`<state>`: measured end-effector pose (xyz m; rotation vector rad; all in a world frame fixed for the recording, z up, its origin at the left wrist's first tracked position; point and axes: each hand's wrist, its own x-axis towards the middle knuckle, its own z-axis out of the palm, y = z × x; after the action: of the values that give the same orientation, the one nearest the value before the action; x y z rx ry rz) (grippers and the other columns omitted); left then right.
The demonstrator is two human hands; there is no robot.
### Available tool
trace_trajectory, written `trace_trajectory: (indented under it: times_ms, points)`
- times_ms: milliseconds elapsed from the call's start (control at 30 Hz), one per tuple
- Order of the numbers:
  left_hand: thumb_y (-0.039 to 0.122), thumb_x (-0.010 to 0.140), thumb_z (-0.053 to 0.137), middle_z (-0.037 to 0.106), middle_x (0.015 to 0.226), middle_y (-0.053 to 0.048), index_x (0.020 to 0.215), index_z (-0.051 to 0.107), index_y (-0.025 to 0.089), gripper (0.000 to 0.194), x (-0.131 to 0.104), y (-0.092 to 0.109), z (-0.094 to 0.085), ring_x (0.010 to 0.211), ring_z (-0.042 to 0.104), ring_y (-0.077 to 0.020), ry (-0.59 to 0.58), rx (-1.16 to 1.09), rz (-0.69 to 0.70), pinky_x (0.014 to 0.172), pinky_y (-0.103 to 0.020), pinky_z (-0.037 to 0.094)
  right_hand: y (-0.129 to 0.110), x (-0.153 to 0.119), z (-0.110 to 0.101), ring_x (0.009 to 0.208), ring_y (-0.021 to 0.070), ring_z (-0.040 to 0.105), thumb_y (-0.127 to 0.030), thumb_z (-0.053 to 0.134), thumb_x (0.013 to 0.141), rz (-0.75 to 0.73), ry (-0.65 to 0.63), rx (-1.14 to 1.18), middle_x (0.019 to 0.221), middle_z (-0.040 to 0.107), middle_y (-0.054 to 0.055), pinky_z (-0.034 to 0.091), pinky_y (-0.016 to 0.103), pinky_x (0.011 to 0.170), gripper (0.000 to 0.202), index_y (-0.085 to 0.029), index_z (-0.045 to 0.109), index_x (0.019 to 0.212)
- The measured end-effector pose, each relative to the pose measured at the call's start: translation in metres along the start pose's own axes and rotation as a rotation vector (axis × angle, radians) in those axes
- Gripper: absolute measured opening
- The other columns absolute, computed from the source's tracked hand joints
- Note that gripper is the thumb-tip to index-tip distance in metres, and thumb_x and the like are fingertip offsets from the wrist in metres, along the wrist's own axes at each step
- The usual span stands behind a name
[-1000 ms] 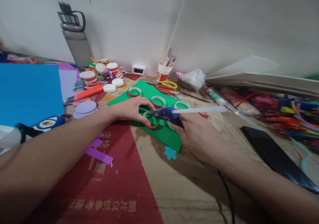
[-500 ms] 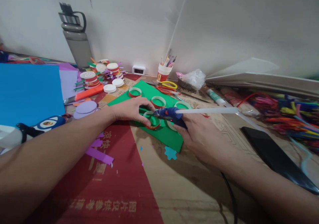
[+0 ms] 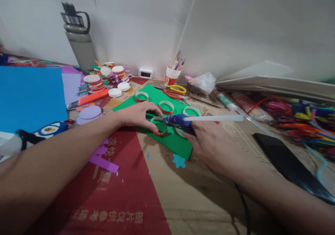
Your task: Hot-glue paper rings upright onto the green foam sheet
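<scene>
A green sheet [image 3: 180, 143] lies on the cardboard-covered table, with several red-and-white paper rings standing on it. My left hand [image 3: 141, 116] curls its thumb and fingers around the near ring [image 3: 162, 133], gripping it at its left side. In my right hand [image 3: 209, 141] is a blue glue gun [image 3: 180, 120], a long white glue stick [image 3: 217, 118] jutting from its back. The gun's nozzle points left and reaches the upper rim of the ring by my left fingers; whether it touches is unclear. Another ring [image 3: 166, 107] stands just behind, and one is partly covered by the gun.
Yellow- and red-handled scissors [image 3: 178, 88] lie behind the sheet, near a paper cup of pens [image 3: 172, 75]. An orange cutter [image 3: 91, 97], white discs [image 3: 115, 92] and a grey bottle [image 3: 81, 46] are left. A black phone [image 3: 290, 165] lies right; the gun's cord [image 3: 244, 207] trails below.
The glue gun has shifted slightly, its glue stick's rear end now lower and further left. My left hand stays in place on the ring.
</scene>
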<state>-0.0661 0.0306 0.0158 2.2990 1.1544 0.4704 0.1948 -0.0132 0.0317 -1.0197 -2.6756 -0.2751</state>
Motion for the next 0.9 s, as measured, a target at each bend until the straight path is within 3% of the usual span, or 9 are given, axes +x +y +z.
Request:
trace_trajectory:
  times_ms: [167, 633, 900]
  points:
    - [0.045, 0.064, 0.083, 0.064, 0.118, -0.005, 0.11, 0.068, 0.022, 0.054, 0.0008, -0.0046, 0.0021, 0.113, 0.057, -0.0226, 0.016, -0.003, 0.004, 0.098, -0.032, 0.042, -0.0016, 0.0059, 0.0031, 0.086, 0.0234, 0.065, -0.024, 0.047, 0.096, 0.102, -0.009, 0.088, 0.095, 0.071, 0.01, 0.047, 0.035, 0.077, 0.018, -0.018, 0.062, 0.103]
    - [0.046, 0.064, 0.082, 0.065, 0.118, -0.005, 0.11, 0.067, 0.021, 0.054, 0.0011, -0.0022, 0.001, 0.113, 0.057, -0.0234, 0.01, 0.015, 0.002, 0.098, -0.032, 0.041, -0.0014, 0.009, 0.0078, 0.092, 0.025, 0.065, -0.025, 0.047, 0.096, 0.098, -0.001, 0.194, 0.102, 0.071, 0.011, 0.048, 0.036, 0.081, 0.021, -0.018, 0.062, 0.109]
    - [0.045, 0.064, 0.083, 0.066, 0.115, -0.004, 0.108, 0.068, 0.022, 0.052, 0.0014, -0.001, 0.001, 0.112, 0.057, -0.023, 0.003, 0.007, -0.008, 0.097, -0.032, 0.042, -0.0009, 0.0029, 0.0034, 0.088, 0.0252, 0.067, -0.024, 0.05, 0.094, 0.126, 0.055, 0.19, 0.095, 0.072, 0.01, 0.049, 0.036, 0.077, 0.023, -0.02, 0.064, 0.112]
